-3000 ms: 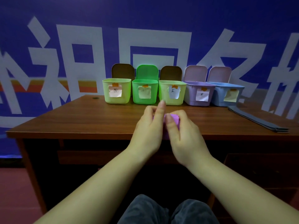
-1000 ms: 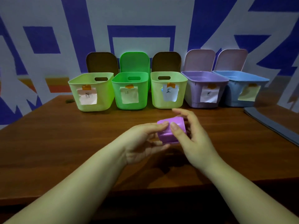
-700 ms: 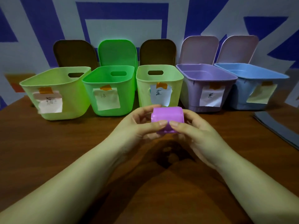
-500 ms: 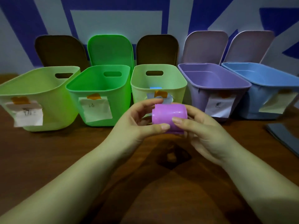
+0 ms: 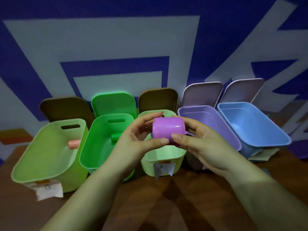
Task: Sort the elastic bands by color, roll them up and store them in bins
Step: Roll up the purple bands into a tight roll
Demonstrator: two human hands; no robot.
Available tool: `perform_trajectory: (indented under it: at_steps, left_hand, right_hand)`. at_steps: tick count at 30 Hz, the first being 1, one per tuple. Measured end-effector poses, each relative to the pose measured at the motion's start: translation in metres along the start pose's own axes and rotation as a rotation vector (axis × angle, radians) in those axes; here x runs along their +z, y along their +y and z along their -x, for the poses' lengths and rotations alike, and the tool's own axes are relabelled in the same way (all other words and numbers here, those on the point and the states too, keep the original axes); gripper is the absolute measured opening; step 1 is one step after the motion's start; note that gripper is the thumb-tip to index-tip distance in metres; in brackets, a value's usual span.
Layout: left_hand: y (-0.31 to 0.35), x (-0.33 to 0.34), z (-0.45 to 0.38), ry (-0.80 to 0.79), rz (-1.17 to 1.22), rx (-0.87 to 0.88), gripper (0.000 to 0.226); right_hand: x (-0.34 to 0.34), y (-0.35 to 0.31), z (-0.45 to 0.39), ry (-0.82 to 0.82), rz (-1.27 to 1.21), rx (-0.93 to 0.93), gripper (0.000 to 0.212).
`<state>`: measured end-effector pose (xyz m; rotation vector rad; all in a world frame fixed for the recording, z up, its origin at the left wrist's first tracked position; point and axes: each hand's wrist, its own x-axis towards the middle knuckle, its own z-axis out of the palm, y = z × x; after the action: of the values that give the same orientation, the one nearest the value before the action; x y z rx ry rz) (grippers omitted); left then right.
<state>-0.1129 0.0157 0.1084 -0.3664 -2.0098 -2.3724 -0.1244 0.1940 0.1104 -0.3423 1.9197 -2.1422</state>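
Blue wall with large pale shapes behind; dark brown wooden table (image 5: 166, 205) below, carrying 5 bins in a row, lids tipped up against the wall.

Left hand (image 5: 133, 144): fingers curled, thumb and fingertips pinching the left end of a purple roll (image 5: 168, 130). Right hand (image 5: 205, 147): same grip on the right end, thumb in front, fingers behind. Roll lies sideways between both hands, held in the air over the middle bin, clear of the table.

Bins, left to right:
1. Pale green bin (image 5: 41, 155), brown lid behind, paper label hanging off the front. Holds 1 pink roll (image 5: 73, 144) against the far wall.
2. Bright green bin (image 5: 93, 144), green lid. Holds 1 green roll (image 5: 115, 136) near the far right corner, partly hidden by the left hand.
3. Middle bin (image 5: 163, 162), pale green, brown lid, paper label on front. Inside mostly covered by the hands and the purple roll; contents cannot be told.
4. Purple bin (image 5: 211, 120), pale lilac lid. Visible inside shows only bare plastic.
5. Blue bin (image 5: 253, 127), pale lid, a label below its front edge. Visible inside shows only bare plastic.
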Motion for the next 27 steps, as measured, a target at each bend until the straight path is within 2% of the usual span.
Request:
perform_trajectory:
  at_steps: [1, 4, 7, 9, 11, 13, 18, 20, 22, 24, 27]
  left_hand:
    - [0.015, 0.001, -0.005, -0.013, 0.006, -0.025, 0.062]
    - [0.053, 0.005, -0.019, -0.055, 0.031, -0.083, 0.059]
    - [0.077, 0.012, -0.031, -0.085, 0.033, -0.121, 0.063]
    - [0.083, 0.021, -0.038, -0.113, 0.045, -0.132, 0.068]
    - [0.082, 0.032, -0.045, -0.131, 0.075, -0.145, 0.062]
    - [0.077, 0.046, -0.053, -0.142, 0.097, -0.151, 0.061]
    - [0.043, 0.09, -0.074, 0.026, 0.146, -0.169, 0.074]
    - [0.027, 0.105, -0.082, 0.074, 0.172, -0.185, 0.069]
    - [0.012, 0.12, -0.091, 0.105, 0.219, -0.208, 0.068]
    - [-0.003, 0.134, -0.1, 0.155, 0.267, -0.246, 0.058]
    - [-0.026, 0.149, -0.112, 0.216, 0.296, -0.322, 0.047]
  right_hand:
    - [0.004, -0.012, -0.001, 0.02, -0.006, -0.004, 0.068]
    - [0.016, -0.042, 0.0, 0.12, -0.078, -0.002, 0.05]
    - [0.018, -0.067, 0.001, 0.229, -0.066, -0.008, 0.061]
    - [0.012, -0.08, 0.004, 0.264, -0.059, -0.032, 0.059]
    - [-0.001, -0.089, 0.007, 0.277, -0.057, -0.058, 0.054]
    - [-0.019, -0.089, 0.007, 0.276, -0.064, -0.063, 0.059]
    - [-0.08, -0.079, -0.002, 0.207, -0.069, 0.005, 0.064]
    - [-0.101, -0.074, -0.008, 0.191, -0.076, 0.011, 0.06]
    - [-0.12, -0.067, -0.016, 0.18, -0.083, 0.015, 0.046]
    - [-0.137, -0.058, -0.023, 0.194, -0.081, 0.042, 0.035]
    - [-0.16, -0.043, -0.034, 0.209, -0.059, 0.109, 0.036]
